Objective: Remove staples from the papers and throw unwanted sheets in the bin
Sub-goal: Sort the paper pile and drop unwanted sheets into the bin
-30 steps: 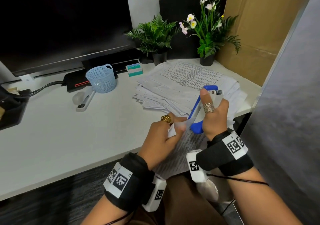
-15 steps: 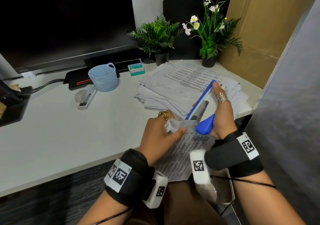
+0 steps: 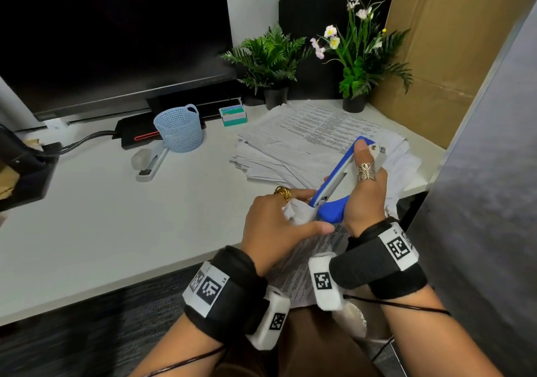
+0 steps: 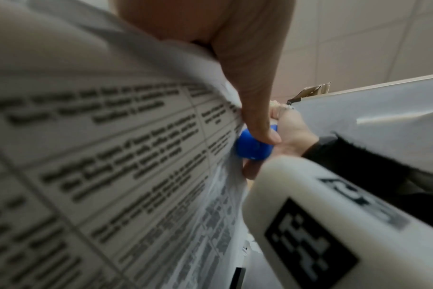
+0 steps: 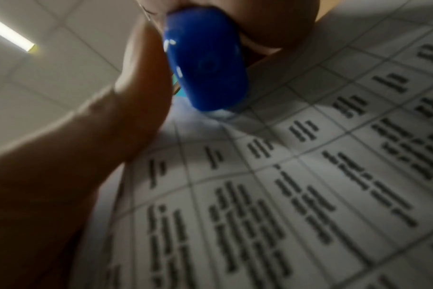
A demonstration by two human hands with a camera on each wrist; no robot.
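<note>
My right hand (image 3: 366, 190) grips a blue and white stapler-shaped tool (image 3: 334, 182), thumb along its top, its blue end (image 5: 205, 64) close to the wrist camera. The tool's tip meets the crumpled corner of a printed sheet bundle (image 3: 302, 272) that hangs below the desk edge. My left hand (image 3: 279, 225) pinches that corner, thumb stretched toward the tool's blue end (image 4: 252, 146). The sheets (image 4: 99, 156) carry printed tables of text. The staple itself is hidden.
A loose pile of printed papers (image 3: 313, 141) lies on the white desk (image 3: 116, 216) behind my hands. Further left are a pale blue mesh basket (image 3: 180, 129), a grey stapler (image 3: 151, 161) and a small green box (image 3: 233, 116). Two potted plants (image 3: 270, 62) and a monitor (image 3: 110, 36) stand at the back.
The right hand tilted the tool so its far end rose and its tip dipped to the paper corner. The left hand kept its pinch and its thumb stretched toward the tool.
</note>
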